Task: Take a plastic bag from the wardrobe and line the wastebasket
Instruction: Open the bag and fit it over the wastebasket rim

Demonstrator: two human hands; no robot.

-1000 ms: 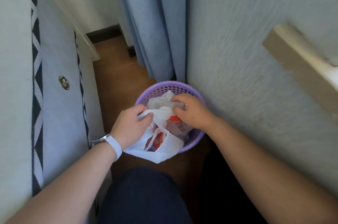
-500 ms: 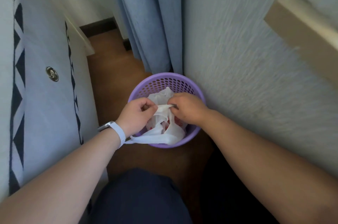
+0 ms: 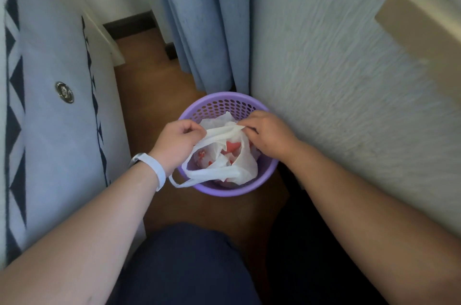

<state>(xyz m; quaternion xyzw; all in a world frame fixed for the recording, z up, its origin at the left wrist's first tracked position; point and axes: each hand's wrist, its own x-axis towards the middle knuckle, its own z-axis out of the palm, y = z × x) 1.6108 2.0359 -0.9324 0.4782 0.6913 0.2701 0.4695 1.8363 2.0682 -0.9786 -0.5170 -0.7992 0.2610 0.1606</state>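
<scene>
Looking down past your dark-trousered knee (image 3: 184,264) at the bottom of the frame, you have a narrow strip of brown wooden floor (image 3: 149,95) hemmed in on both sides: a white and pale blue fabric panel (image 3: 57,130) with a column of dark triangles and a small round metal stud (image 3: 64,92) fills the left, and a rough, ridged white wall (image 3: 336,80) fills the right, with a blurred beige block (image 3: 421,23) jutting from it at the upper right. Soft blue curtains (image 3: 204,25) hang in folds at top centre, their hem just behind the wastebasket (image 3: 217,105). That wastebasket is round, lilac plastic, its wall pierced with rows of small holes, and it sits on the floor in the middle of the frame, tight against the right-hand wall. The plastic bag (image 3: 224,155) lies crumpled inside it, thin and white with red printing, one looped handle spilling over the lower left rim. Your left hand (image 3: 178,141), with a white band (image 3: 154,170) on its wrist, has its fingers curled closed and pinched on the bag's upper edge at the left; your right hand (image 3: 269,135) has its fingertips pinched together on the same edge at the right, stretching a band of film between them.
</scene>
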